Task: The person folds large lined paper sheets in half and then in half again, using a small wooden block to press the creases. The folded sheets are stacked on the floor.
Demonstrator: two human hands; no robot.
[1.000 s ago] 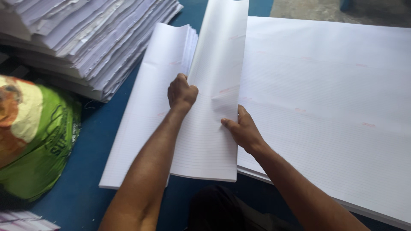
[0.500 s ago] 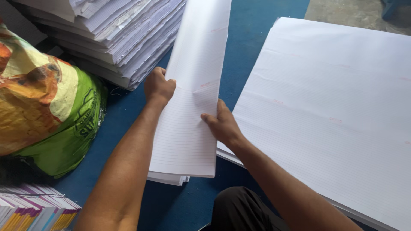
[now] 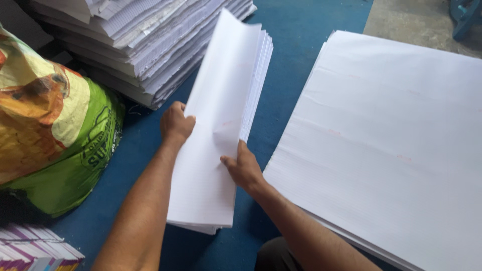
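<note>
A folded bundle of white ruled paper sheets point(image 3: 216, 145) lies lengthwise on the blue surface point(image 3: 296, 30) in front of me. My left hand point(image 3: 175, 123) grips the bundle's left edge near its middle. My right hand point(image 3: 243, 168) pinches the right edge, thumb on top of the sheets. The bundle's far end is lifted slightly and fans open into several layers. To the right lies a large flat stack of unfolded white sheets point(image 3: 391, 145).
A tall pile of folded ruled paper point(image 3: 145, 40) fills the upper left. A green and orange woven sack point(image 3: 55, 135) sits at the left. Purple-edged notebooks point(image 3: 35, 248) lie at the bottom left. Bare concrete floor point(image 3: 406, 20) shows at the upper right.
The bundle has been folded shut and drawn left off the large sheet stack. Both hands kept their grip on its edges. The view shifted left, showing more of the sack.
</note>
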